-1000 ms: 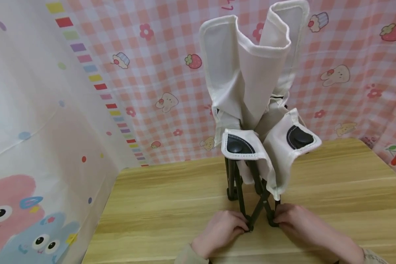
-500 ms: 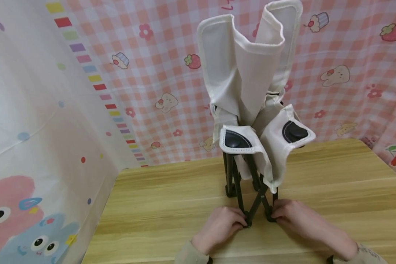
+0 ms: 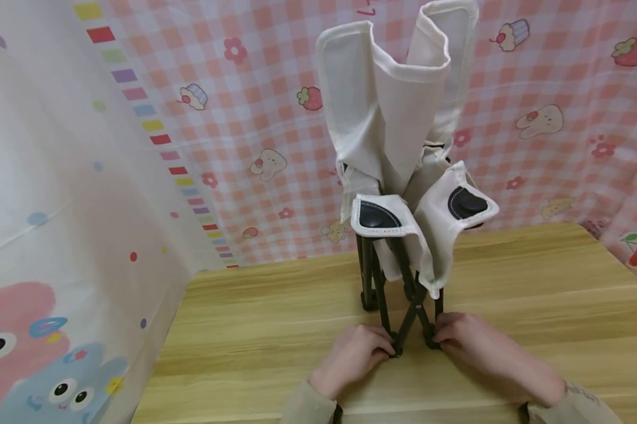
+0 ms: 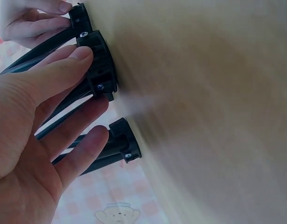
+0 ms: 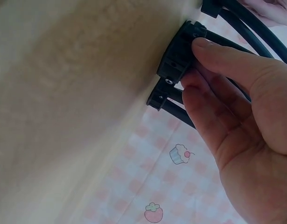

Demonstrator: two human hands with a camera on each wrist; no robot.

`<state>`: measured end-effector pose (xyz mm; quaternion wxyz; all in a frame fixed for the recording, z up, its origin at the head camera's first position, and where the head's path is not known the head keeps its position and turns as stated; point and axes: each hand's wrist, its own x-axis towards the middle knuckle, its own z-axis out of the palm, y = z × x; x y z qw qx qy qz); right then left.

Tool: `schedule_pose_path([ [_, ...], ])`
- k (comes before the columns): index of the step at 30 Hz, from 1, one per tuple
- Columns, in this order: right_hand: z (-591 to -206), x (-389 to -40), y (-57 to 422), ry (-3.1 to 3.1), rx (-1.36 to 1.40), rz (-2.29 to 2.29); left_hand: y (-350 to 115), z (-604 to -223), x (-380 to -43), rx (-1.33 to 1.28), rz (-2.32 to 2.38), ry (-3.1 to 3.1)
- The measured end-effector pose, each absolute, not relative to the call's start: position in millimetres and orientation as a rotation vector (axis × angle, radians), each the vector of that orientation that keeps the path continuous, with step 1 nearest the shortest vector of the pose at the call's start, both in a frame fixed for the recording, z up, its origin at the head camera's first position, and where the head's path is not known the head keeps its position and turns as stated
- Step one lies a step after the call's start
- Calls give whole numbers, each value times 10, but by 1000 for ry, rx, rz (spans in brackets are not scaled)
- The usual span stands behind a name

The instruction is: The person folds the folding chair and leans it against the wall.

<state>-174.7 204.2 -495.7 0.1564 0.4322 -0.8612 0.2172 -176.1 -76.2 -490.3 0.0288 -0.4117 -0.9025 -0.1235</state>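
A small folding chair stands upright and partly folded, its white fabric (image 3: 408,112) creased between dark metal legs (image 3: 380,288). Black corner patches mark the front of the seat. Low on the near left leg, my left hand (image 3: 352,358) pinches the black plastic foot (image 4: 99,65) between thumb and fingers. My right hand (image 3: 474,341) grips the near right foot (image 5: 178,51) the same way, thumb on one side and fingers behind. The rear feet stand farther back, one of them showing as a black foot (image 4: 127,140) beyond my left fingers.
The chair is on a wood-grain table (image 3: 260,330). Behind it hangs a pink checked curtain (image 3: 276,129) with cartoon prints. A white sheet (image 3: 85,194) with dots and characters hangs along the left side.
The chair has slid slightly away from me and a little to the left. Both hands have moved along with it, keeping hold of the front feet.
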Motion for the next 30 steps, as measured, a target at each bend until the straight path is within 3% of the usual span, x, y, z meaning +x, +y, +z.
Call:
schedule_pose_path([
  [30, -4871, -1984, 1967, -2629, 1172, 601, -785, -4907, -2041, -1182, -381, -2849],
])
